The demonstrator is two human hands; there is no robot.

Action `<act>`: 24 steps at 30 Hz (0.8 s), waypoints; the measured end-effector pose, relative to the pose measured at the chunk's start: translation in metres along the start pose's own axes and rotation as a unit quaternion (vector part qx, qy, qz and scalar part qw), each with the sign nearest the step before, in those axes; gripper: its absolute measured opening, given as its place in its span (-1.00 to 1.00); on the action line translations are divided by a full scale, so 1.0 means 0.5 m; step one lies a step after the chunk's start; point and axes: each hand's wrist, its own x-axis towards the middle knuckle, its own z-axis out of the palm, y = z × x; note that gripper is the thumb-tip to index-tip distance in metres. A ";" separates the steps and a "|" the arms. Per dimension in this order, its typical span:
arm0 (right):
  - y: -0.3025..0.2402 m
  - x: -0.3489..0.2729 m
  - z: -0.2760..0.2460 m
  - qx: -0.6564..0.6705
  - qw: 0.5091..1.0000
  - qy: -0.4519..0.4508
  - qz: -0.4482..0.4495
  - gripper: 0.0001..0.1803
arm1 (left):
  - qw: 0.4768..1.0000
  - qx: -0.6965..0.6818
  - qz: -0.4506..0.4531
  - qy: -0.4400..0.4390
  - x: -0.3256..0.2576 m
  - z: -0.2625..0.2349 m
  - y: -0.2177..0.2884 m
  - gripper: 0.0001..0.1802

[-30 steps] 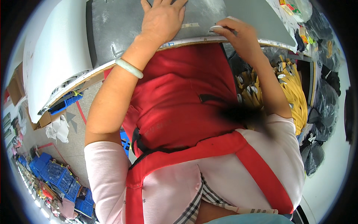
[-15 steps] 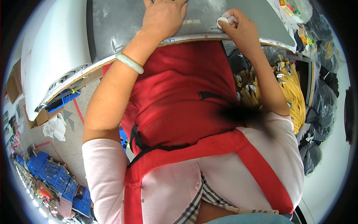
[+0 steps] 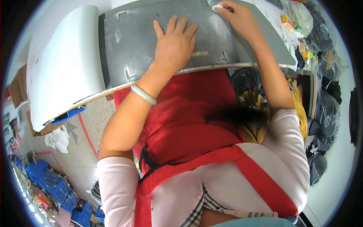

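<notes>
A dark grey sheet, smeared with white marks and with small cut-out notches near its corners, lies flat on the table. My left hand rests palm down on it with fingers spread, holding nothing. Above the wrist sits a pale green bangle. At the sheet's far right corner, my right hand pinches a small white disc that resembles tailor's chalk. A strip of beige tape is stuck on the sheet near my left hand.
A thick white roll stands at the table's left. On the right are small boxes and clear plastic bags. Yellow straps hang below the table's right side. Blue crates stand on the floor at left.
My right hand has moved from the sheet's near right corner to its far right corner with the white disc. The table sits lower in view, and my left hand shows fully.
</notes>
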 end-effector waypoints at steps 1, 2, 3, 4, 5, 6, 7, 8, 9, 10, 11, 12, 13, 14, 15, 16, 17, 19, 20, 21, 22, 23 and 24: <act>0.015 0.027 0.007 -0.002 1.000 0.003 -0.002 -0.73 | 1.000 -0.007 -0.002 -0.004 0.001 -0.003 0.004 -0.61; 0.032 0.053 0.011 -0.016 0.999 0.009 -0.037 -0.73 | 1.000 -0.014 -0.005 -0.008 0.003 -0.005 0.007 -0.61; 0.022 0.069 0.020 -0.025 0.997 0.009 -0.075 -0.73 | 1.000 -0.011 -0.008 -0.007 0.000 -0.008 0.004 -0.61; 0.015 0.079 0.025 -0.024 0.997 0.007 -0.078 -0.73 | 1.000 -0.011 -0.011 -0.010 -0.003 -0.009 0.002 -0.61; 0.009 0.087 0.029 -0.017 0.996 0.009 -0.083 -0.73 | 1.000 -0.010 -0.013 -0.012 -0.004 -0.009 0.000 -0.61; 0.002 0.092 0.030 -0.013 0.996 0.012 -0.087 -0.74 | 1.000 -0.011 -0.015 -0.012 -0.003 -0.010 0.001 -0.61; 0.006 0.103 0.036 -0.013 0.996 0.011 -0.088 -0.74 | 1.000 -0.014 -0.014 -0.014 -0.001 -0.010 0.002 -0.61; 0.012 0.117 0.043 -0.029 0.995 -0.004 -0.097 -0.73 | 1.000 -0.017 -0.014 -0.016 0.002 -0.009 0.002 -0.61; 0.011 0.121 0.049 -0.044 0.993 -0.020 -0.105 -0.72 | 1.000 -0.019 -0.015 -0.018 0.003 -0.010 0.002 -0.61; 0.010 0.121 0.054 -0.045 0.993 -0.023 -0.102 -0.72 | 0.999 -0.028 -0.016 -0.015 0.004 -0.011 0.002 -0.62; 0.010 0.121 0.058 -0.070 0.987 0.000 -0.143 -0.73 | 0.999 -0.037 -0.018 -0.013 0.005 -0.012 0.003 -0.62; 0.007 0.124 0.060 -0.094 0.978 0.022 -0.186 -0.74 | 0.999 -0.037 -0.019 -0.014 0.005 -0.011 0.001 -0.62; 0.007 0.125 0.058 -0.093 0.978 0.021 -0.185 -0.74 | 0.999 -0.037 -0.020 -0.010 0.004 -0.011 0.001 -0.62; 0.007 0.124 0.053 -0.156 0.974 0.009 -0.161 -0.75 | 0.999 -0.037 -0.021 -0.007 0.004 -0.011 0.001 -0.63; -0.001 0.128 0.050 -0.216 0.966 -0.002 -0.141 -0.76 | 0.999 -0.035 -0.024 -0.006 0.002 -0.008 0.000 -0.63; -0.008 0.130 0.043 -0.214 0.966 -0.003 -0.144 -0.76 | 0.999 -0.030 -0.024 -0.003 0.001 -0.005 0.000 -0.63; -0.015 0.128 0.033 -0.118 0.991 -0.024 -0.052 -0.77 | 0.999 -0.026 -0.023 0.000 -0.002 -0.003 -0.003 -0.63; -0.009 0.122 0.034 -0.023 0.998 -0.044 0.046 -0.77 | 0.999 -0.028 -0.023 -0.003 -0.001 -0.006 0.000 -0.63; 0.003 0.123 0.055 -0.038 0.999 0.021 0.015 -0.76 | 0.999 -0.029 -0.022 -0.007 0.000 -0.007 0.001 -0.63; 0.020 0.123 0.075 -0.053 0.995 0.087 -0.015 -0.75 | 0.999 -0.030 -0.021 -0.008 -0.001 -0.007 0.001 -0.63; 0.052 0.133 0.082 -0.057 0.994 0.089 -0.012 -0.75 | 0.999 -0.033 -0.018 -0.003 0.002 -0.005 0.004 -0.63; 0.095 0.150 0.081 -0.097 0.988 0.097 -0.068 -0.76 | 0.999 -0.036 -0.014 0.003 0.009 -0.003 0.007 -0.62; 0.116 0.160 0.080 -0.132 0.978 0.101 -0.127 -0.75 | 0.999 -0.035 -0.015 0.004 0.010 -0.002 0.007 -0.62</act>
